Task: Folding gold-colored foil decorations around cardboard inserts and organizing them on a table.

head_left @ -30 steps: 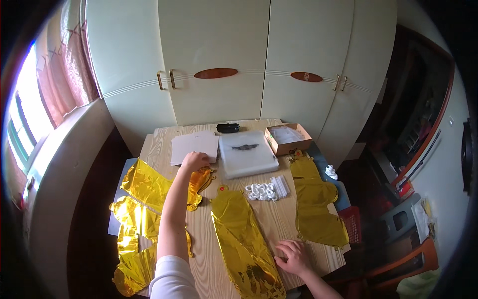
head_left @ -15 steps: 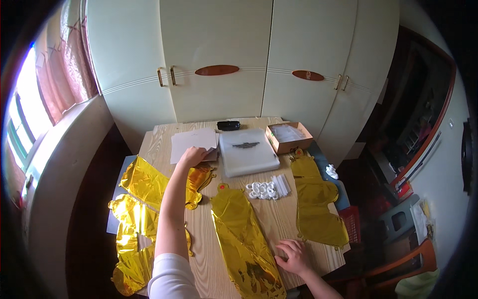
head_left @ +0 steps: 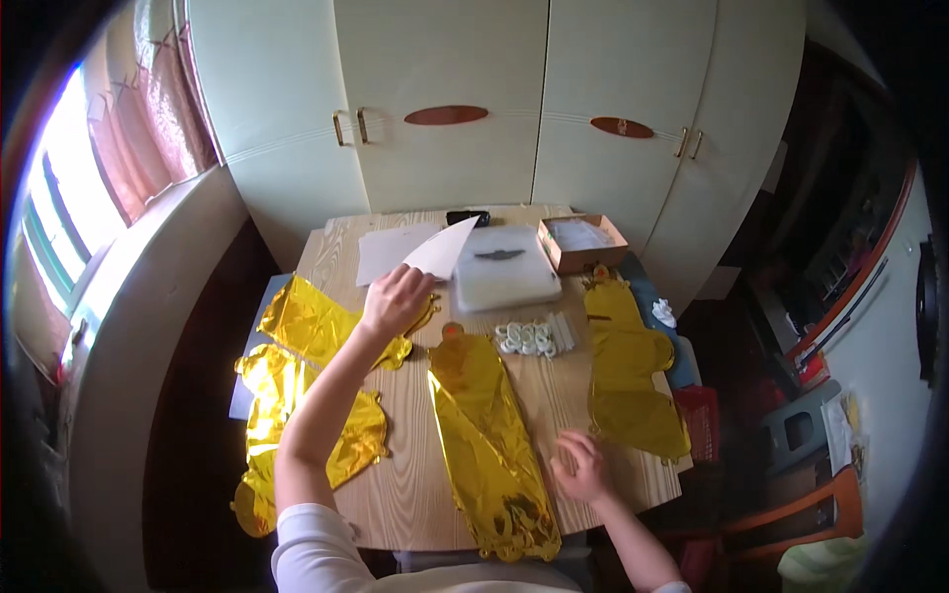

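My left hand [head_left: 395, 299] holds a white sheet of paper [head_left: 445, 249] lifted off the stack of white sheets [head_left: 384, 253] at the far left of the wooden table [head_left: 415, 474]. My right hand [head_left: 583, 467] rests with fingers spread on the table near its front edge, touching the right side of a long flat gold foil balloon [head_left: 489, 445]. A second gold foil balloon [head_left: 628, 371] lies at the right. More gold foil pieces [head_left: 301, 381] lie at the left, under my left forearm.
A clear plastic packet with a dark mark [head_left: 506, 269] lies at the back centre. A small cardboard box [head_left: 581, 242] stands at the back right, a black object [head_left: 467, 216] behind. White ring pieces [head_left: 534, 336] sit mid-table. Cream wardrobe doors [head_left: 445, 99] rise behind.
My left hand reached to the paper stack and has now lifted one sheet up and toward me. My right hand stays by the balloon's edge.
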{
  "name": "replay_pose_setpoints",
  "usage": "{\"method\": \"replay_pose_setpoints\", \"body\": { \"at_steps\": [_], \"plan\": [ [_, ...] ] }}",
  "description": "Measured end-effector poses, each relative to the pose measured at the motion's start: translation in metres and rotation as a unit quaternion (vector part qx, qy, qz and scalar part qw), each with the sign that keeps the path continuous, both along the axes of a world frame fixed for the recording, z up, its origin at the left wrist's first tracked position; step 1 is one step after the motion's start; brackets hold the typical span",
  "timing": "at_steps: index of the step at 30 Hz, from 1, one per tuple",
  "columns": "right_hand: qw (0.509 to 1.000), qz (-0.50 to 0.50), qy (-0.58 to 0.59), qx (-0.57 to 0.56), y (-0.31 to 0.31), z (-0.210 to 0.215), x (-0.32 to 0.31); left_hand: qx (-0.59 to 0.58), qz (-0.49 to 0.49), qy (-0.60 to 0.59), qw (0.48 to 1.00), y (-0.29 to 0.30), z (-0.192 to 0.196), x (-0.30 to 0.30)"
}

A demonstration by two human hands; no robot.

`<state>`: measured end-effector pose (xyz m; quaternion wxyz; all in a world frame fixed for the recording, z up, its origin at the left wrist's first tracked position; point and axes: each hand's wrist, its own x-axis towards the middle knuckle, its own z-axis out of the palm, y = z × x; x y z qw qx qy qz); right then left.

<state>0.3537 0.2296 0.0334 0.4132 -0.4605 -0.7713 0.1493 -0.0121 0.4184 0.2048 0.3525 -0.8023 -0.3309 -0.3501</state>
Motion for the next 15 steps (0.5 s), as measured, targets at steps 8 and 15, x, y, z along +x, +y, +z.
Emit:
{"method": "replay_pose_setpoints", "body": {
  "at_steps": [8, 15],
  "plan": [
    [0.711, 0.202, 0.528, -0.417, 0.008, 0.090, -0.029, -0.022, -0.146, 0.076, 0.986, -0.170, -0.014, 0.098],
    [0.803, 0.179, 0.384, -0.420, 0.032, 0.079, -0.037, -0.220, -0.111, 0.025, 0.969, -0.213, -0.053, 0.100]
  ]
}}
